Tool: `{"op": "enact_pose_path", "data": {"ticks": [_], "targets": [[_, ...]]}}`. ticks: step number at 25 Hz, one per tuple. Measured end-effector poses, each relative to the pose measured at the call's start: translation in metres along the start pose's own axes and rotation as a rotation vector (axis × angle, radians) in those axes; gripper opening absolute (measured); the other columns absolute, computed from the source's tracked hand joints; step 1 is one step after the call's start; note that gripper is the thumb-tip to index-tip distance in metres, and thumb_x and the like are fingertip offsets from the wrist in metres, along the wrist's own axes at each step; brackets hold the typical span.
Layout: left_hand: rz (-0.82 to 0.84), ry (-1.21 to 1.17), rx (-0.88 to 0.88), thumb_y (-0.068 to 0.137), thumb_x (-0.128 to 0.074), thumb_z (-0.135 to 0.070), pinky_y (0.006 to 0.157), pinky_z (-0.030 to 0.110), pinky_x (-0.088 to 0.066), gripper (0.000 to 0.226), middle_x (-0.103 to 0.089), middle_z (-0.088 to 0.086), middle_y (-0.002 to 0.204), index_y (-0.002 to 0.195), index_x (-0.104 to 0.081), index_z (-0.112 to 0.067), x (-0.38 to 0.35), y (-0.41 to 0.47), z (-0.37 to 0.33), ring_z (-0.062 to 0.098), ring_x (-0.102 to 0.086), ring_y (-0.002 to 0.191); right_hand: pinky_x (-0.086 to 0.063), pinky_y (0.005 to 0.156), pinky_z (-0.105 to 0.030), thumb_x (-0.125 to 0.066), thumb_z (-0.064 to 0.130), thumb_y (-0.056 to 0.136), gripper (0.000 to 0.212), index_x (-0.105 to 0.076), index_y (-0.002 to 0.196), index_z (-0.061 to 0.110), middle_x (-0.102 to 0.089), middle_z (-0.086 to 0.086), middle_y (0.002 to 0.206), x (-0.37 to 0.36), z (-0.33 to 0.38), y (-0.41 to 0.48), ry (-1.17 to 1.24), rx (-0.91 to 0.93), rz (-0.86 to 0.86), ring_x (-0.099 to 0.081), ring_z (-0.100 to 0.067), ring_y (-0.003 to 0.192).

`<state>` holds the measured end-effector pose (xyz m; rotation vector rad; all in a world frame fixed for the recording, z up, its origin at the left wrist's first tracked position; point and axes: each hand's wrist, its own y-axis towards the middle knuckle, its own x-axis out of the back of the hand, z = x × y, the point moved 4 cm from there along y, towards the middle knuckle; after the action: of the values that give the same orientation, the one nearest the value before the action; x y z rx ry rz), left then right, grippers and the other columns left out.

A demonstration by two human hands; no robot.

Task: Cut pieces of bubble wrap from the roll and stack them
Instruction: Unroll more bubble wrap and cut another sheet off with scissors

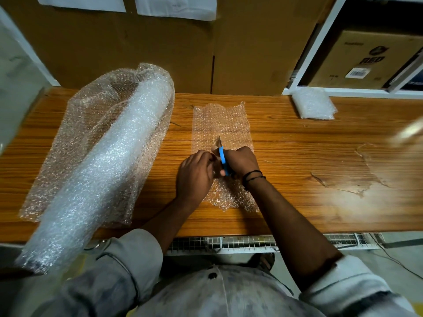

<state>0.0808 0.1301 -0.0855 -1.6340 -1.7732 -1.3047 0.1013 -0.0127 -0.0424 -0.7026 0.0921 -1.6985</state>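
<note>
we see a long wooden tabletop [320,156], glossy, with orange-brown grain, scuffed pale on its right side. behind it stands a flat wall of brown cardboard [160,53]. on the tabletop's left lies the big roll of clear bubble wrap [98,170], a fat, pebbly cylinder set slantwise. its near end juts past the front edge, and a loose, crinkled sheet is spread beneath and around it. in the middle lies a narrow rectangular strip of bubble wrap [222,122], thin and see-through, running away from us toward the cardboard. at the far right, a small squarish stack of cut bubble wrap pieces [313,104] sits well apart from the strip, whitish where the layers build up. the left hand [194,175] pinches the strip with curled fingers. just beside it, the right hand [240,161] has its fingers wrapped round the blue plastic handles of a small pair of scissors [223,159], and the metal blades point along the strip's middle.
</note>
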Motion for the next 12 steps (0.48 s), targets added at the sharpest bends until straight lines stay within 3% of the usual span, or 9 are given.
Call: {"op": "enact_pose_path", "data": {"ticks": [5, 9, 12], "targets": [[-0.002, -0.004, -0.012, 0.101, -0.053, -0.019, 0.087, 0.039, -0.046, 0.017, -0.064, 0.000, 0.111, 0.113, -0.063, -0.014, -0.003, 0.000, 0.002, 0.023, -0.060, 0.102, -0.035, 0.036, -0.016, -0.084, 0.050, 0.077, 0.052, -0.072, 0.079, 0.000, -0.068, -0.011, 0.061, 0.001, 0.006, 0.007, -0.011, 0.006, 0.005, -0.060, -0.017, 0.040], [-0.045, -0.007, -0.035, 0.102, -0.052, -0.019, 0.085, 0.039, -0.046, 0.015, -0.064, 0.000, 0.109, 0.111, -0.063, -0.014, -0.002, -0.001, 0.001, 0.022, -0.060, 0.101, -0.035, 0.039, -0.020, -0.083, 0.044, 0.081, 0.043, -0.073, 0.073, 0.002, -0.066, -0.011, 0.061, 0.004, 0.008, 0.017, -0.130, 0.027, -0.032, -0.055, -0.018, 0.044], [-0.062, 0.015, -0.044, 0.101, -0.045, -0.025, 0.084, 0.040, -0.045, 0.022, -0.064, 0.000, 0.109, 0.110, -0.062, -0.015, -0.001, 0.000, 0.000, 0.023, -0.060, 0.101, -0.035, 0.039, -0.018, -0.085, 0.040, 0.079, 0.039, -0.070, 0.066, 0.006, -0.064, -0.008, 0.052, 0.008, 0.009, 0.019, -0.042, 0.002, 0.003, -0.054, -0.015, 0.038]]}}
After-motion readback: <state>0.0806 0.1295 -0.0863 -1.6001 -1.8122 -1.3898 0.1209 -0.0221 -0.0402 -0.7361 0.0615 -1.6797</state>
